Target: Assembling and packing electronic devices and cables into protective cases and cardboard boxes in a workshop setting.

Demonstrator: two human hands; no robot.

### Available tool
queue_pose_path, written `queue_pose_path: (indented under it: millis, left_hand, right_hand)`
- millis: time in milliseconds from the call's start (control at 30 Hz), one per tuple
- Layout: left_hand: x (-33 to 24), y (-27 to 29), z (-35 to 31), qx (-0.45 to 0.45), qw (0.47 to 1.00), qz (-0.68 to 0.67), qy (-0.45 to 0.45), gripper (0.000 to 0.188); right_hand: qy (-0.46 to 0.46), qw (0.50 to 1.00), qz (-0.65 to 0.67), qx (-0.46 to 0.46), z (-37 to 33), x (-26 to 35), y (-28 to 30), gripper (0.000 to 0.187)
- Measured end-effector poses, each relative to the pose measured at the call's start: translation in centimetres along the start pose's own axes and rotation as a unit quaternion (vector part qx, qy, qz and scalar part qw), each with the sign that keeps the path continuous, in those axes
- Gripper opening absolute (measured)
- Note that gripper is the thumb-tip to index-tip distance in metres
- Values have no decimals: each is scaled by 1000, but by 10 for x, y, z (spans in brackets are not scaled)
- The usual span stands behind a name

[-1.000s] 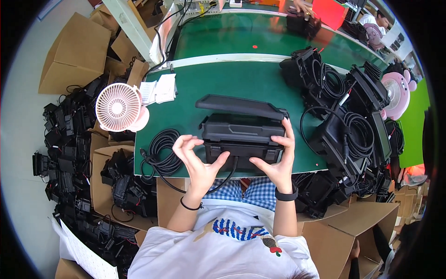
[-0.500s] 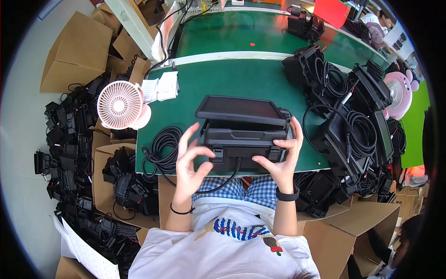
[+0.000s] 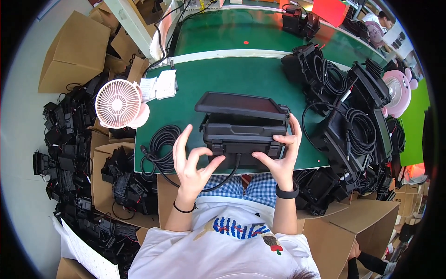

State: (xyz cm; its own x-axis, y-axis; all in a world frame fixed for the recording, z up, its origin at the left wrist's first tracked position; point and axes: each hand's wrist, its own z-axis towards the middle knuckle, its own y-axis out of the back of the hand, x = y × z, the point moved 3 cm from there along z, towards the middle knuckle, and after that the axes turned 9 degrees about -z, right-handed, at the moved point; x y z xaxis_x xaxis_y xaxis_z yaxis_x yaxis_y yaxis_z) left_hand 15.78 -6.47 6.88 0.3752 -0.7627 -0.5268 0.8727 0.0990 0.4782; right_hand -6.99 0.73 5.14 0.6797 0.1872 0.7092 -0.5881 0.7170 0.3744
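Note:
A black plastic box (image 3: 251, 133) with front latches sits at the table's near edge. Its flat lid panel (image 3: 241, 105) is raised and tilted, with a gap beneath it. My right hand (image 3: 284, 156) grips the box's right end, thumb on the front and fingers along the side and by the right latch (image 3: 274, 149). At the left latch (image 3: 218, 148), my left hand (image 3: 189, 168) has its index finger and thumb against the front, other fingers spread. A black cable (image 3: 237, 163) leaves the front and runs under my left hand toward a coil (image 3: 162, 149).
Several black boxes with coiled cables (image 3: 360, 130) crowd the table's right side. A pink fan (image 3: 118, 104) and white papers (image 3: 166, 84) are at the left. Open cartons (image 3: 104, 181) and piled black parts (image 3: 69, 167) flank the table. A co-worker's arm (image 3: 371, 262) reaches in at lower right.
My left thumb has moved in against the box front, and my left fingers have shifted slightly left. My right hand keeps its grip. At lower right, the co-worker's arms have moved by the carton.

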Motion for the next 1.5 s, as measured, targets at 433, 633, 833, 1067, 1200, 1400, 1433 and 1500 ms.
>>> queue_pose_path:
  millis: [433,633,833,1067,1200,1400,1433,1500]
  left_hand:
    - [3,-5,6,43,965,-229,120,27]
    - [6,-14,11,5,964,-249,90,21]
    - [17,-38,4,-46,874,-431,220,94]
    - [19,-52,3,-41,861,-443,246,102]
    - [16,-53,6,-38,857,-446,256,103]
    - [16,-52,8,-38,862,-432,262,105]
    - [15,-52,8,-36,861,-432,265,106]
    - [15,-52,7,-34,861,-431,267,108]
  right_hand:
    - [-3,1000,11,1,0,-3,-1,64]
    - [-1,1000,1,8,-3,-5,2,64]
    - [-19,999,25,-15,-4,1,6,52]
    - [-6,991,-47,-124,-23,3,11,31]
    - [-47,998,-42,-29,-17,13,15,23]
    - [-109,974,198,-8,-13,7,13,18]
    - [-149,959,239,-26,-9,14,10,19]
    - [-117,974,194,3,-10,3,10,20]
